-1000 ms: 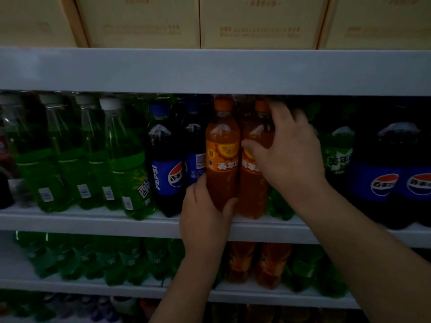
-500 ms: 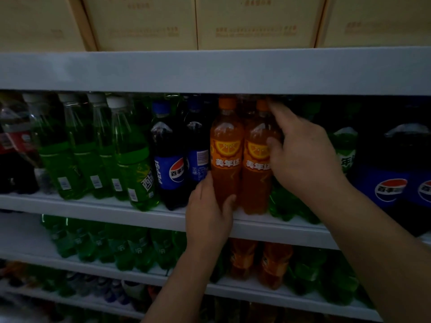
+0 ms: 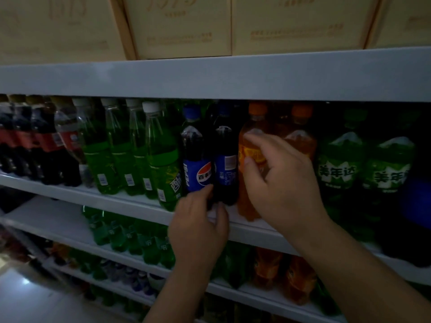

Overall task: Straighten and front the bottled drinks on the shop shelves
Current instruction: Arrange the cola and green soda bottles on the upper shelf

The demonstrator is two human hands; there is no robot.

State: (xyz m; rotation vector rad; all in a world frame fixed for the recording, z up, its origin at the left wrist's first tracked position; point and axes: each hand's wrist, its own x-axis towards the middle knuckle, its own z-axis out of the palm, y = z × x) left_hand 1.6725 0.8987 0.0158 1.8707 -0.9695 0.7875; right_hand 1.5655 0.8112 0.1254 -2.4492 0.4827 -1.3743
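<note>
Pinching the foot of a dark Pepsi bottle (image 3: pixel 225 145), the left hand (image 3: pixel 198 231) has its fingertips on the bottle's left side and its thumb across the front. This bottle stands upright at the front edge of the shelf (image 3: pixel 116 201), back label facing out. Touching those fingertips on the left is a logo-forward Pepsi bottle (image 3: pixel 197 159). Just right of the grip, the right hand (image 3: pixel 284 183) curls round an orange soda bottle (image 3: pixel 250 127), thumb on its label. A second orange bottle (image 3: pixel 300 141) stands behind that hand, with large green bottles (image 3: pixel 340 164) further right. Left of the grip run white-capped green bottles (image 3: pixel 165 173), then red-labelled cola bottles (image 3: pixel 46 145). Cardboard boxes (image 3: pixel 184 26) sit above.
</note>
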